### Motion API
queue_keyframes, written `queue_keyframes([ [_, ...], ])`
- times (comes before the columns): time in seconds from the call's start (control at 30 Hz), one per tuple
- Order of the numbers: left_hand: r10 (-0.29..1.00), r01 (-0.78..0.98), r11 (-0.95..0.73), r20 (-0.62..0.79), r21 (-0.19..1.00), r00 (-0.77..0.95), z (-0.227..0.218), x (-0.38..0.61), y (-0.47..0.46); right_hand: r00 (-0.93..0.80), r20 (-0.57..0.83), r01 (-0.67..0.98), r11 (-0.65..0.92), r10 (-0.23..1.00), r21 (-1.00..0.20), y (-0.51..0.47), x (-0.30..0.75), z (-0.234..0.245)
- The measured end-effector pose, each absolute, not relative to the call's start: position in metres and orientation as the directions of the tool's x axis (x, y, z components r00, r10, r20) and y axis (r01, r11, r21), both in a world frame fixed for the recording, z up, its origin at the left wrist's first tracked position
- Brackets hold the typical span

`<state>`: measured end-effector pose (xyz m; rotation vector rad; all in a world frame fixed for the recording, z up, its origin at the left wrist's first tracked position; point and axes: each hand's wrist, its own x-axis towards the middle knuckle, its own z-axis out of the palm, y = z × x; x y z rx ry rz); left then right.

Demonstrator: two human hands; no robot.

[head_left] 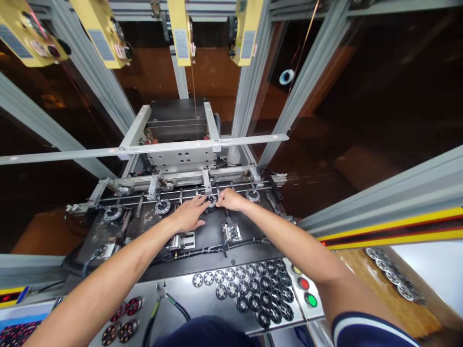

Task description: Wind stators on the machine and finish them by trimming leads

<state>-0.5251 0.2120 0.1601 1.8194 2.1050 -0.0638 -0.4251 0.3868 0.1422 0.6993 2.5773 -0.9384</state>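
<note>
Head — fingers (201,201) on ring (211,208), blue tray (25,321) w/ pcs (18,336)

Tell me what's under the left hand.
The left hand has its fingertips over a round part, partly visible. The black plate shows beside the palm; whatever lies directly beneath the palm is covered.

No wording, brand or number can be read. The 4 yellow housings (179,14) along the top each carry 1 pale rectangular label, from left to right the first label (13,41), second label (101,45), third label (182,43) and fourth label (248,44), with any print on them too small and blurred to make out.
</note>
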Motion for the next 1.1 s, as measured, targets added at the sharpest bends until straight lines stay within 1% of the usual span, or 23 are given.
queue_keyframes([
  [0.17,0.935,0.971,0.157,-0.344,0.177,-0.089,0.154,-0.525,0.22,-0.785,-0.524,0.591,0.651,0.33,-0.476,0.405,-0.439,0.142],
  [0.37,0.921,0.972,0.172,-0.375,0.161,-0.101,0.153,-0.522,0.223,-0.699,-0.658,0.649,0.636,0.281,-0.418,0.411,-0.471,0.138],
  [0.47,0.916,0.97,0.186,-0.386,0.159,-0.112,0.151,-0.522,0.223,-0.668,-0.684,0.682,0.607,0.291,-0.408,0.41,-0.482,0.132],
  [0.6,0.911,0.964,0.202,-0.395,0.173,-0.12,0.15,-0.522,0.222,-0.679,-0.632,0.712,0.548,0.375,-0.44,0.412,-0.485,0.128],
  [0.73,0.909,0.957,0.213,-0.398,0.195,-0.121,0.152,-0.522,0.222,-0.716,-0.532,0.698,0.474,0.452,-0.537,0.413,-0.473,0.126],
  [0.9,0.907,0.951,0.223,-0.403,0.213,-0.122,0.153,-0.523,0.222,-0.743,-0.48,0.656,0.367,0.467,-0.659,0.4,-0.457,0.115],
  [1.0,0.904,0.946,0.235,-0.407,0.225,-0.128,0.152,-0.523,0.221,-0.742,-0.474,0.647,0.321,0.474,-0.692,0.395,-0.455,0.108],
  [1.1,0.902,0.942,0.247,-0.409,0.228,-0.137,0.15,-0.521,0.222,-0.752,-0.454,0.63,0.32,0.478,-0.707,0.394,-0.458,0.108],
])
